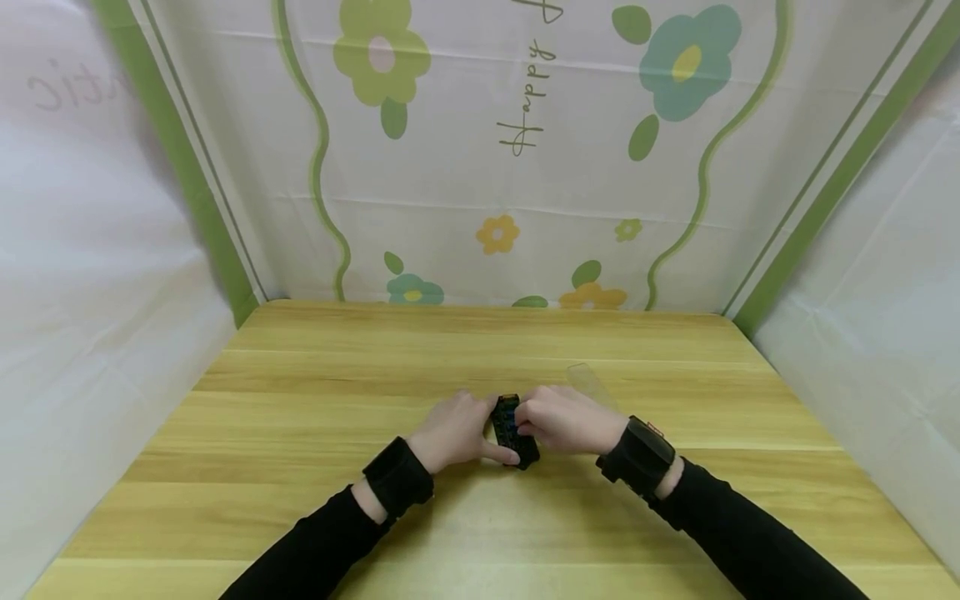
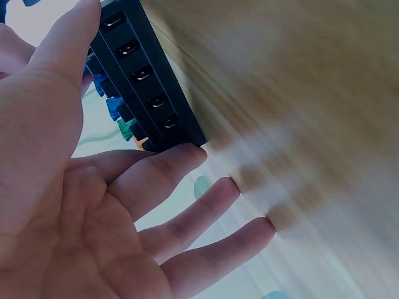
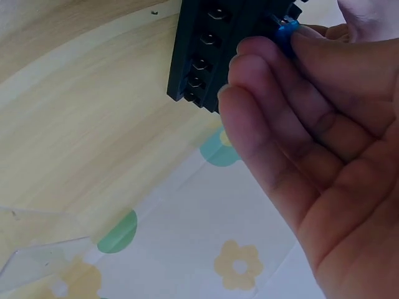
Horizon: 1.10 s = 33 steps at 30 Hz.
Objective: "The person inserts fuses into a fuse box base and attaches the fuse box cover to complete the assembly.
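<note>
A black fuse box [image 1: 504, 427] with a row of metal terminals along each side lies on the table in front of me. My left hand [image 1: 453, 429] holds it at its ends, thumb at the near end and index finger at the far one; the other fingers spread, tips near the tabletop. Blue fuses [image 2: 114, 107] and a green fuse [image 2: 124, 129] sit in a row on the box. Over its top, my right hand [image 1: 566, 419] pinches a blue fuse [image 3: 286, 37] between thumb and fingers. Whether that fuse is fully seated is hidden.
Just beyond my right hand a clear plastic cover [image 1: 588, 382] lies on the wooden table [image 1: 300, 467]. A floral cloth [image 1: 450, 167] hangs behind the table's far edge, and white cloth walls stand at both sides.
</note>
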Motion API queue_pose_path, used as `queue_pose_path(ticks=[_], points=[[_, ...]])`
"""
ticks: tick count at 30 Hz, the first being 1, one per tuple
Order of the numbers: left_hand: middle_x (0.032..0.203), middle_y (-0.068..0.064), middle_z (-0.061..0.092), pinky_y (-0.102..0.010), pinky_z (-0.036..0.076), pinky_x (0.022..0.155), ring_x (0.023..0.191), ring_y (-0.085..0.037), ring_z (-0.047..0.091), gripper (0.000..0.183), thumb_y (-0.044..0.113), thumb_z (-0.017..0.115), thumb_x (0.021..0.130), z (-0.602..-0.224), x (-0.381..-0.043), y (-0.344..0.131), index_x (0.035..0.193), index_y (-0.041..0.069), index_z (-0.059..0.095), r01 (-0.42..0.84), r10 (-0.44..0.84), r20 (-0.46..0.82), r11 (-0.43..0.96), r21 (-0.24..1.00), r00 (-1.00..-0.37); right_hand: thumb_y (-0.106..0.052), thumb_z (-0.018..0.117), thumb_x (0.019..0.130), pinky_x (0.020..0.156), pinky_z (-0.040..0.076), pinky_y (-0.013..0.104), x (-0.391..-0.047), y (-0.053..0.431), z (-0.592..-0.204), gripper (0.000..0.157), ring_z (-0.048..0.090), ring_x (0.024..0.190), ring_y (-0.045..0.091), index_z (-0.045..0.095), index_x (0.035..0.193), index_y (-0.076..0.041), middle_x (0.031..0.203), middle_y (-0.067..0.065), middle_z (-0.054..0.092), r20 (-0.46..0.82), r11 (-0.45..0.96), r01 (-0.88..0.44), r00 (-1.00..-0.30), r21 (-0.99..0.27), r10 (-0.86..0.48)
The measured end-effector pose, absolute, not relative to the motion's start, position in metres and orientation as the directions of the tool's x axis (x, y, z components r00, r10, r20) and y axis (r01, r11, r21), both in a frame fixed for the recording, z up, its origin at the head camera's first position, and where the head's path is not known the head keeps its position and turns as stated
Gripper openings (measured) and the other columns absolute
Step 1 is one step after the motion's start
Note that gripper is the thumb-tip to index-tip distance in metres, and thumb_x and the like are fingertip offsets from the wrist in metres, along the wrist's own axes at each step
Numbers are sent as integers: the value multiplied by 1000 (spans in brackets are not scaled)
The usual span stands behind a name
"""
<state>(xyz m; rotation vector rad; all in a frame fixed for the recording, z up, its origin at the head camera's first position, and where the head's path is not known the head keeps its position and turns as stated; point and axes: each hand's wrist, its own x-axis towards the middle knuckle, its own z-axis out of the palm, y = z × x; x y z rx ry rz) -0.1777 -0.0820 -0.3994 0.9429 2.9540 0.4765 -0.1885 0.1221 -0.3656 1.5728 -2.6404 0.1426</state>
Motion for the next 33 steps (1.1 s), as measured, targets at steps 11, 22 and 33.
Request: queue_pose_path(ticks=[11,22,33], points=[[59,2,44,-22,33,48,54,-11,41,82,69,69,68,-398,-177,-80,120,6,60,572,570,96,774,272,-816,-6,64,88,51,21,19,-186,120,-365,32,24,55,4,46,66,-21,62,-8,32,102,481,-877,-479,-6,-872],[63,3,48,-22,38,52,58,-11,44,75,67,71,67,-398,-177,-80,113,8,62,580,574,115,759,295,-811,-9,68,84,50,24,20,-184,113,-362,32,28,53,6,46,64,-20,60,-7,38,67,471,-875,-466,110,-882],[64,3,47,-22,37,52,57,-11,44,63,64,74,66,-401,-176,-83,98,11,62,600,582,163,733,320,-797,-8,67,85,50,24,20,-186,110,-363,31,27,54,6,46,65,-19,60,-7,34,28,443,-890,-443,108,-896]])
